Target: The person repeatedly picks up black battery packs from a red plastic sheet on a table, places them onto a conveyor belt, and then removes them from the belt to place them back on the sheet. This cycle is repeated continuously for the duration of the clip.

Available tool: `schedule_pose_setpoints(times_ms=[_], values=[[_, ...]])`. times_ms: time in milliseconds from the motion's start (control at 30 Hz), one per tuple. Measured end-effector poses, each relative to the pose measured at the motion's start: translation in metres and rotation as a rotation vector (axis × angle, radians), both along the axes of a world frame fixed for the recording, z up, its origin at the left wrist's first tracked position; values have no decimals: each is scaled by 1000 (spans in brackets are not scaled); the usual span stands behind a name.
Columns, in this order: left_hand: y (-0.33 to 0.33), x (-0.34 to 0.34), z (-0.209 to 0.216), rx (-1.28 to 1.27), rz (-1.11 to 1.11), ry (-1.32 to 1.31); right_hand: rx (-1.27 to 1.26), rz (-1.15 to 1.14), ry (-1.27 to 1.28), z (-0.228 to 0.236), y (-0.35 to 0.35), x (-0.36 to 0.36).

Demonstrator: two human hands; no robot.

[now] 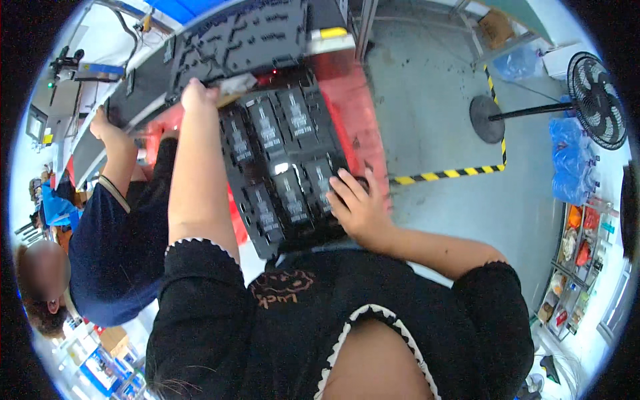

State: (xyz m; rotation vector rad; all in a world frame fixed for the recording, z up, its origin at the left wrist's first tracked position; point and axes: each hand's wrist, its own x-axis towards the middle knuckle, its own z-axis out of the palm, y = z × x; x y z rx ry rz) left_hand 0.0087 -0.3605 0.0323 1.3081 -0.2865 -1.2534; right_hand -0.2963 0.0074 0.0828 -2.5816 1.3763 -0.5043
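A black tray [303, 231] lies in front of me, tilted in the view, holding several flat black rectangular blocks [291, 193] with white print. My left hand [199, 97] reaches past the tray's far left corner with its fingers closed. Beside those fingers a blurred whitish piece with a tan strip [235, 85] sticks out to the right; its kind does not show. At the tray's near right edge lies my right hand [363, 205], fingers spread and touching the rim. Under the tray is a red surface [360, 120].
A dark workbench with another black moulded tray [243, 37] stands beyond. At my left a co-worker in dark blue [117, 247] reaches toward that bench. To the right are a standing fan [597, 100], yellow-black floor tape [447, 173] and a shelf of bins [570, 267].
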Motion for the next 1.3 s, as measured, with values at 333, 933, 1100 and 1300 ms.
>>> schedule_pose_setpoints(times_ms=[333, 933, 1100, 1300], values=[[95, 25, 128, -44, -36, 28, 44, 359, -152, 1, -43, -22], [265, -53, 55, 63, -286, -1093, 704, -238, -597, -11, -167, -39], [258, -57, 64, -6, -339, -1298, 197, -298, -248, 43, -206, -7], [259, -49, 62, -35, -421, -1327, -153, -86, 54, 84, -365, 31]])
